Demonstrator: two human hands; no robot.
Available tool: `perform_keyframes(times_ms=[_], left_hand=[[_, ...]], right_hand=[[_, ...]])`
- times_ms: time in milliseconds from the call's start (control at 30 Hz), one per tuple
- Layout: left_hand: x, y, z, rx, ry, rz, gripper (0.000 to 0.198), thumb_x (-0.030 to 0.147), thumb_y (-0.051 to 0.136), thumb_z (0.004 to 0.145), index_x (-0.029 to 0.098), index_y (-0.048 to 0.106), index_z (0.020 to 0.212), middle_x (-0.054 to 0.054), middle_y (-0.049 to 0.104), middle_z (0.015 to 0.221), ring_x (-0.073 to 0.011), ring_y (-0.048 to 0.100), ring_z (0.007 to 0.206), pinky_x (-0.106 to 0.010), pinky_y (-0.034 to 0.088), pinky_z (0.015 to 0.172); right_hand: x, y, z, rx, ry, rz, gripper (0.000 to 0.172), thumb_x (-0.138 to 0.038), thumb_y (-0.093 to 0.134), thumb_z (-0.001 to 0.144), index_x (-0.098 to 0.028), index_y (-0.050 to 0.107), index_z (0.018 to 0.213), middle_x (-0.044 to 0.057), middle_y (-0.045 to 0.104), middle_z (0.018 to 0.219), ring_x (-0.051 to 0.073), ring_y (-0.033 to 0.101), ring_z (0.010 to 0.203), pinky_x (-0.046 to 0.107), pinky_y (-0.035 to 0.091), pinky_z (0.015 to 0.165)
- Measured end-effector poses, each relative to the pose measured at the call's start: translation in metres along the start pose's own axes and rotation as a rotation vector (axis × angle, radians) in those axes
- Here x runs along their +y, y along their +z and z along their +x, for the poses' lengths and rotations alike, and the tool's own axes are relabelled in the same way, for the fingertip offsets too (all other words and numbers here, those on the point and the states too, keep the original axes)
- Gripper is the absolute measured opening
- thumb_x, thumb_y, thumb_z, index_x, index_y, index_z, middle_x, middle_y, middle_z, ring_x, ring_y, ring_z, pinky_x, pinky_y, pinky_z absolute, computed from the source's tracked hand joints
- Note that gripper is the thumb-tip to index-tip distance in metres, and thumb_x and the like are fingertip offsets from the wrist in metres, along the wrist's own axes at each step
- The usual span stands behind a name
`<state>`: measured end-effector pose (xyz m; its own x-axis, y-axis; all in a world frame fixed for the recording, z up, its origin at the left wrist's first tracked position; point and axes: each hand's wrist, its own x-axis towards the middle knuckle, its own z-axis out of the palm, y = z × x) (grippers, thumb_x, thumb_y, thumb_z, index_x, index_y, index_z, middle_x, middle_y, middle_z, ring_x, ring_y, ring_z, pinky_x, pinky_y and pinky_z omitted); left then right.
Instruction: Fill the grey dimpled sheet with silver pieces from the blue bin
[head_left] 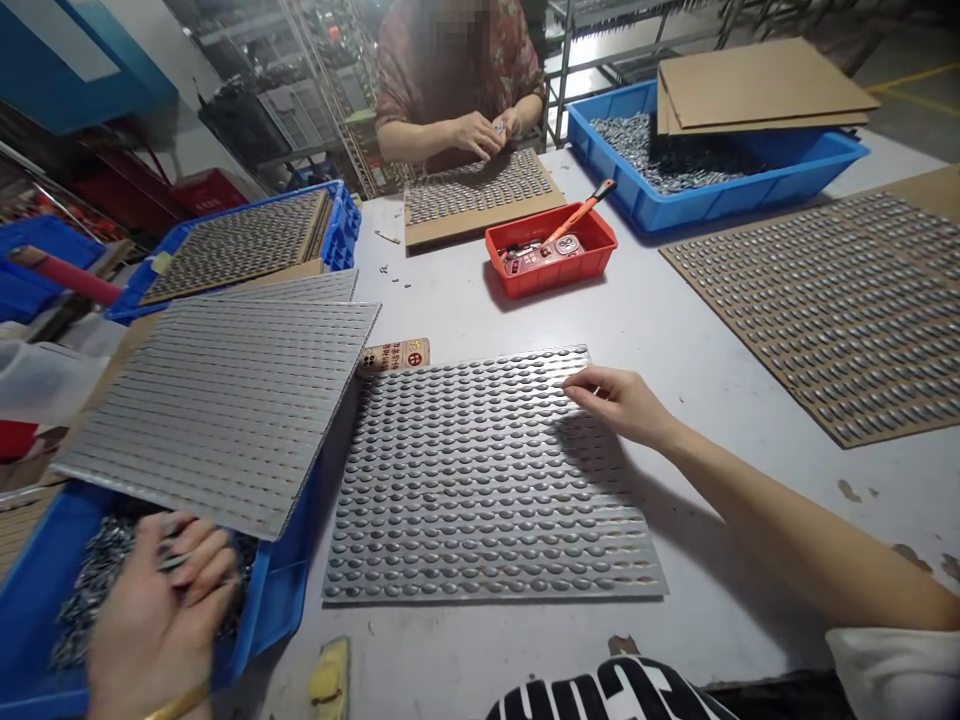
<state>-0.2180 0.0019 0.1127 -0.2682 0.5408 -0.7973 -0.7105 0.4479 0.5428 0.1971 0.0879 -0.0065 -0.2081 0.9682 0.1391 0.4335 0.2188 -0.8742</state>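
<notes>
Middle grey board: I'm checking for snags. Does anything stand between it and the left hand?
Yes: the right wall of the blue bin stands between the left hand and the middle grey board. A grey panel overhangs the bin farther back.

Grey board [628, 540], lying flat on white tbl [465, 315], carries many rows of shiny oval metal pcs [429, 497]; slots [634, 564] nr lower R edge are w/o pcs.

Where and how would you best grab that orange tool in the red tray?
Probably pinch its raised end, coming from above on the right: the orange tool slants up past the rim of the red tray, so that end juts free while the lower end sits inside.
</notes>
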Motion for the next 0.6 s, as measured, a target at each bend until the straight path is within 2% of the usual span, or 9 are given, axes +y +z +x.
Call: perform_keyframes(times_ms=[67,167,233,300,400,533,600], left_hand=[[-0.038,0.021,-0.002,-0.129,-0.01,0.093,0.039,0.059,0.047,0.087,0.021,0.047,0.08,0.009,0.037,0.047,-0.0037,0.028,0.033,-0.011,0.013,0.032],[-0.105,0.061,0.003,-0.338,-0.047,0.237,0.036,0.054,0.058,0.083,0.02,0.049,0.082,0.008,0.042,0.053,-0.0024,0.03,0.035,-0.011,0.013,0.032],[-0.145,0.087,0.009,-0.482,-0.075,0.334,0.034,0.049,0.064,0.081,0.019,0.049,0.083,0.008,0.044,0.057,-0.0013,0.03,0.036,-0.011,0.012,0.032],[-0.174,0.107,0.015,-0.592,-0.079,0.403,0.032,0.046,0.065,0.081,0.018,0.049,0.084,0.007,0.046,0.06,-0.0008,0.031,0.037,-0.011,0.013,0.032],[-0.199,0.125,0.019,-0.645,-0.083,0.436,0.032,0.048,0.061,0.083,0.019,0.048,0.085,0.006,0.045,0.061,-0.0011,0.032,0.037,-0.011,0.014,0.032],[-0.211,0.135,0.021,-0.623,-0.068,0.427,0.032,0.048,0.061,0.083,0.019,0.047,0.086,0.006,0.045,0.064,-0.001,0.033,0.038,-0.011,0.016,0.032],[-0.214,0.139,0.023,-0.591,-0.044,0.419,0.033,0.049,0.061,0.083,0.019,0.047,0.086,0.006,0.044,0.066,-0.0011,0.034,0.039,-0.012,0.016,0.032]], right_hand=[[-0.016,0.012,-0.008,-0.08,-0.019,0.08,0.023,-0.037,0.058,0.088,-0.019,0.071,0.095,0.005,0.069,0.09,0.016,0.061,0.076,0.027,0.047,0.061],[-0.038,0.028,-0.021,-0.201,0.002,0.244,0.027,-0.037,0.059,0.088,-0.021,0.069,0.108,0.007,0.068,0.099,0.016,0.062,0.082,0.027,0.05,0.062],[-0.047,0.034,-0.029,-0.239,0.045,0.341,0.031,-0.038,0.06,0.088,-0.022,0.067,0.114,0.007,0.066,0.103,0.015,0.061,0.083,0.025,0.05,0.059],[-0.05,0.035,-0.035,-0.246,0.083,0.39,0.032,-0.038,0.06,0.088,-0.022,0.067,0.115,0.007,0.065,0.102,0.015,0.06,0.081,0.024,0.049,0.057],[-0.046,0.031,-0.04,-0.22,0.12,0.385,0.028,-0.037,0.062,0.087,-0.021,0.069,0.109,0.006,0.066,0.097,0.015,0.061,0.082,0.025,0.05,0.06],[-0.039,0.027,-0.043,-0.151,0.162,0.305,0.019,-0.034,0.063,0.086,-0.019,0.069,0.096,0.004,0.068,0.087,0.016,0.062,0.078,0.027,0.051,0.062],[-0.038,0.026,-0.042,-0.126,0.127,0.233,0.015,-0.031,0.062,0.086,-0.02,0.068,0.095,0.004,0.067,0.085,0.015,0.061,0.076,0.027,0.049,0.06]])
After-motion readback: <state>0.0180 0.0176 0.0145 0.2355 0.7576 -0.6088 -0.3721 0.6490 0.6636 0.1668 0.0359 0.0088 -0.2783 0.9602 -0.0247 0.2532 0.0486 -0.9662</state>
